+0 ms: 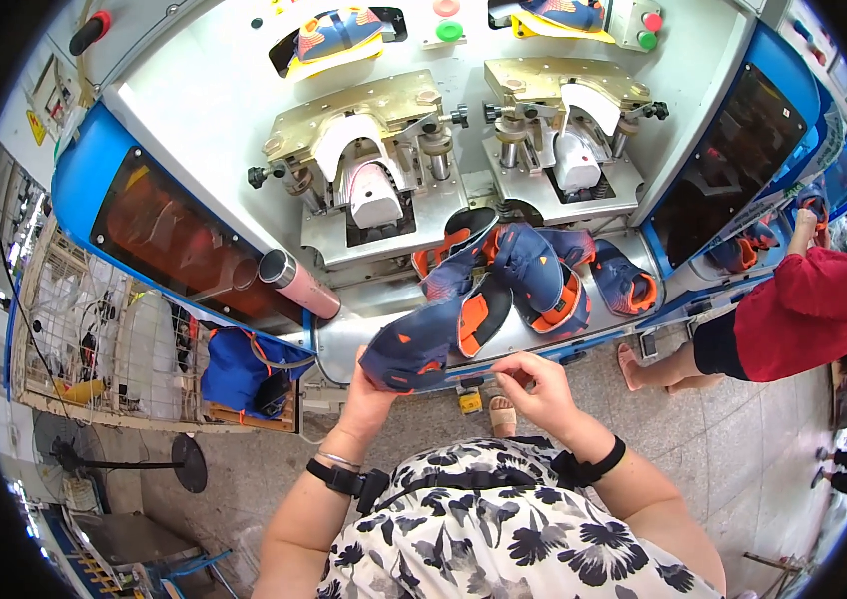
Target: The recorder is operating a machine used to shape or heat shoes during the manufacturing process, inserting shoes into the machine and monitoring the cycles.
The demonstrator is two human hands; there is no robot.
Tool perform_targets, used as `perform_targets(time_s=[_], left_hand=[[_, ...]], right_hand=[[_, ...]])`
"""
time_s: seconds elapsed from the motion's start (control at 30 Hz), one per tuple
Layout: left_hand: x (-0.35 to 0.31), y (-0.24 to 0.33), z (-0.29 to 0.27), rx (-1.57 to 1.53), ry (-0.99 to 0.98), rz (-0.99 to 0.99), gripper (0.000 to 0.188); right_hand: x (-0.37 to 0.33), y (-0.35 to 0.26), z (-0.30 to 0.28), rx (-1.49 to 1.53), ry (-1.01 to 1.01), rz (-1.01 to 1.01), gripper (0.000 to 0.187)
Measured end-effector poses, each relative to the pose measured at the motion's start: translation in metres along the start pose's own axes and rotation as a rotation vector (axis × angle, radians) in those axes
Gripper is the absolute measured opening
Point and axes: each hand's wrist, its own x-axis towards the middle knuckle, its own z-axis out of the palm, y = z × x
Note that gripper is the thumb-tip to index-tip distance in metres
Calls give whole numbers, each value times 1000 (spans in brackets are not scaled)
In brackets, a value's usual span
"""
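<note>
Near the front edge of the machine's metal ledge, my left hand [367,399] grips a navy shoe upper [405,351] with small orange marks. Its fingers are mostly hidden behind the upper. My right hand [540,395] is held apart, to the right of that upper, with thumb and fingertips pinched together; what they hold, if anything, is too small to make out. Just beyond lies a heap of navy and orange shoe uppers [526,268], some showing orange linings. One more upper [624,278] sits at the heap's right.
Two metal moulding stations [375,195] [576,160] stand behind the heap, with shoe uppers [340,34] on yellow forms above. A pink tumbler [301,286] leans at left, beside a wire cart [94,329] holding a blue bag [242,371]. A person in red [811,311] works at right.
</note>
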Motion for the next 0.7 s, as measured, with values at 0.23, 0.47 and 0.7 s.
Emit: perform_targets(time_s=[0.23,0.47,0.7], left_hand=[[-17,-27,-41,-530,338,-578,42],[8,-33,-65,-546,349,-676,70],[10,-41,-63,-374,485,-653,72]], right_hand=[[-5,20,6,116,14,116,10],[21,27,-8,82,-54,181,10],[69,-4,-29,100,-83,106,8]])
